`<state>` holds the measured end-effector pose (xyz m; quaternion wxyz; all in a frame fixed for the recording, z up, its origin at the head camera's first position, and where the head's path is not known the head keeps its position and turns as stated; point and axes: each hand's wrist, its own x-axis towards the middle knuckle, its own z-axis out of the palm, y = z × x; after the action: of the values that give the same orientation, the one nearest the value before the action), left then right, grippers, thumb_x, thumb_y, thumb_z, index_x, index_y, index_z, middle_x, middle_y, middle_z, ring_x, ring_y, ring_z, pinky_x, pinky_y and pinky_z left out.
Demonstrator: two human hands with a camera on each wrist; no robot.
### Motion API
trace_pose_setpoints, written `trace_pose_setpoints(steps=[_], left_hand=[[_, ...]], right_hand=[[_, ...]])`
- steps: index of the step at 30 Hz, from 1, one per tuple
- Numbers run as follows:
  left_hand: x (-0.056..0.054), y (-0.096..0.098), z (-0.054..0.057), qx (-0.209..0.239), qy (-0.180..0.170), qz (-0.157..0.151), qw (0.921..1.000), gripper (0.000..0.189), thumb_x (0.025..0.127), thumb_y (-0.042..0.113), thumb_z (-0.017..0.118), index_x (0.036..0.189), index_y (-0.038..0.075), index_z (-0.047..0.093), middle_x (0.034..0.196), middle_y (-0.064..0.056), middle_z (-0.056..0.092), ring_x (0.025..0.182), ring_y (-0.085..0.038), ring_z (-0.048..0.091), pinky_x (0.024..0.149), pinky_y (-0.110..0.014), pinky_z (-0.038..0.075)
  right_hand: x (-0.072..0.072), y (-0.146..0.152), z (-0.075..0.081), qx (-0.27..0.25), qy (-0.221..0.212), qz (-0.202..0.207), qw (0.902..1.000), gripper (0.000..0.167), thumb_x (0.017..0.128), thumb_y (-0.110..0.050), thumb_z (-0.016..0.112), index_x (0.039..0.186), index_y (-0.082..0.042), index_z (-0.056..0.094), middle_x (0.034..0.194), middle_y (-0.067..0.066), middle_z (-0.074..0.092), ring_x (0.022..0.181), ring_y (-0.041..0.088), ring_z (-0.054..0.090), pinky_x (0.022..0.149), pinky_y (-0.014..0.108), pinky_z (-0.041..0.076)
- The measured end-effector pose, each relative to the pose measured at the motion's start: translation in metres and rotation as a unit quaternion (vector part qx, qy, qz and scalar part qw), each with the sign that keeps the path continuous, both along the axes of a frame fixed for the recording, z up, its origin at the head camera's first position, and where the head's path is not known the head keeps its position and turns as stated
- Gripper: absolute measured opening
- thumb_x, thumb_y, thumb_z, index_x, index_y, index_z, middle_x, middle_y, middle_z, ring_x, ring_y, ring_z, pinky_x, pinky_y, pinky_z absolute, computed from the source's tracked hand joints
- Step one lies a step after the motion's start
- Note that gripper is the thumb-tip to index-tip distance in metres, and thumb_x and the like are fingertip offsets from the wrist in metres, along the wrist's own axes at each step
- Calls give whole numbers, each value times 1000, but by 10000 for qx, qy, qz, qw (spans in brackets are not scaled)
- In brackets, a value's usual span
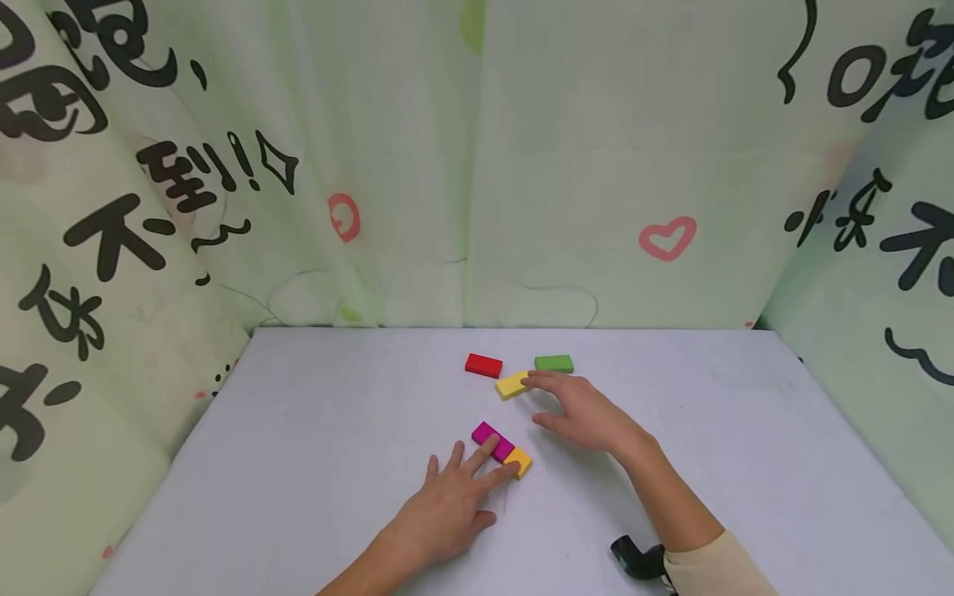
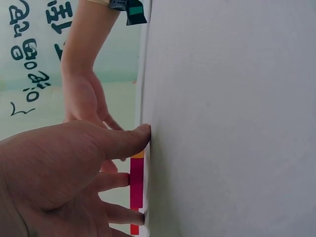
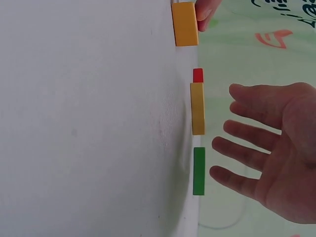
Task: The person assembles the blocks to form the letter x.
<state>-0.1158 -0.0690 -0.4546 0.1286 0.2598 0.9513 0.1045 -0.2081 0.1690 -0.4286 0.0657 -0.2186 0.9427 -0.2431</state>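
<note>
In the head view my left hand (image 1: 450,509) lies low over the table with its fingers spread. Its index and middle fingertips reach a magenta block (image 1: 488,437) and an orange block (image 1: 520,463), which sit end to end on a slant. My right hand (image 1: 585,410) hovers farther back, its fingertips overlapping the end of a yellow block (image 1: 511,386). Seen from the right wrist, that hand (image 3: 279,148) has its fingers extended and holds nothing. A red block (image 1: 484,366) lies left of the yellow one, and a green block (image 1: 554,363) lies behind the right hand.
The white table (image 1: 335,430) has its far edge against a pale green curtain (image 1: 566,165) with black lettering. More curtain hangs at both sides. A black device (image 1: 637,559) is strapped at the right wrist by the beige sleeve (image 1: 715,567).
</note>
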Motion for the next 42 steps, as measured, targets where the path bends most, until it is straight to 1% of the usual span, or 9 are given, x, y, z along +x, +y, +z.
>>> trace_pose_setpoints(steps=[8,14,18,23,28,34,38,42], left_hand=[[-1,0,-1,54,4,41,10000,66,96,36,74,155,44,45,170,2,33,147,-50,42,107,-73,43],[-1,0,1,62,-36,81,9999,66,96,36,75,154,45,46,170,3,34,148,-50,42,107,-74,42],[-1,0,1,106,-67,118,9999,65,95,36,76,154,45,48,169,3,35,147,-50,42,106,-74,43],[-3,0,0,119,-122,164,9997,65,95,36,76,153,46,48,169,3,36,148,-49,42,107,-74,42],[-3,1,-1,92,-173,190,9996,65,95,36,76,153,47,48,169,4,36,148,-49,42,107,-74,41],[-4,1,-1,63,-156,160,9997,65,95,36,76,153,46,49,169,4,36,147,-49,43,107,-73,42],[-4,2,-1,-37,-179,146,9997,65,95,37,76,153,46,48,169,5,35,146,-49,44,106,-73,43],[-4,3,0,-33,-172,144,9997,65,95,37,77,153,46,49,169,5,35,146,-49,44,106,-74,43]], right_hand=[[-9,-3,-3,-104,61,-96,9999,55,94,-17,77,146,-11,60,150,15,59,141,39,52,110,60,47],[-17,-5,-6,-264,161,-239,9992,48,95,-15,76,141,-9,63,144,14,63,129,37,61,104,56,54],[-24,-7,-6,-297,199,-315,9989,45,95,-13,75,139,-8,65,141,14,65,125,36,63,102,54,55],[-33,-7,-7,-347,50,-416,9985,44,95,-10,75,138,-9,66,139,13,65,124,35,64,100,51,57],[-42,-8,-7,-369,-38,-338,9987,45,94,-7,75,138,-9,66,139,13,65,121,35,64,100,50,57],[-52,-10,-7,-278,-102,-281,9992,41,92,-4,75,133,-7,69,134,13,68,115,33,67,98,48,57],[-56,-14,-8,-239,-237,-244,9991,40,91,-2,75,131,-5,70,132,13,69,112,32,68,95,45,59],[-59,-16,-8,-143,-255,-268,9992,38,91,-3,75,129,-5,71,129,13,70,107,30,68,92,43,60]])
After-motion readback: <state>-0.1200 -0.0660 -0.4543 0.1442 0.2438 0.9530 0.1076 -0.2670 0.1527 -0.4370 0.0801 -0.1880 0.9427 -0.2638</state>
